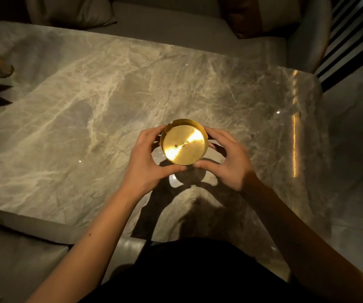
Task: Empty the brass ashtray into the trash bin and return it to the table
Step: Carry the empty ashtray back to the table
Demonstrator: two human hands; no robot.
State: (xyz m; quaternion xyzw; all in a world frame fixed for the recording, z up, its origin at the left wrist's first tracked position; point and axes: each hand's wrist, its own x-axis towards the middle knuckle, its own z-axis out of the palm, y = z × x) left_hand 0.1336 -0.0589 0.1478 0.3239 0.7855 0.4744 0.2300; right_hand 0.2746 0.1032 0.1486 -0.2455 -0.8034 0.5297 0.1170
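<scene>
Both hands, the left hand [147,158] at nine o'clock and the right hand [226,158] at three, have fingers clamped around the brass ashtray [184,142], kept level above the marble table [88,110], probably so the few specks stay inside.

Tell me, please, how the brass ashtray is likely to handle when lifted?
The brass ashtray looks rigid thin metal, so probably light. Its polished wall may be slippery, which fits the left hand and right hand both cupping it. Tilted, the few specks inside would likely slide.
</scene>
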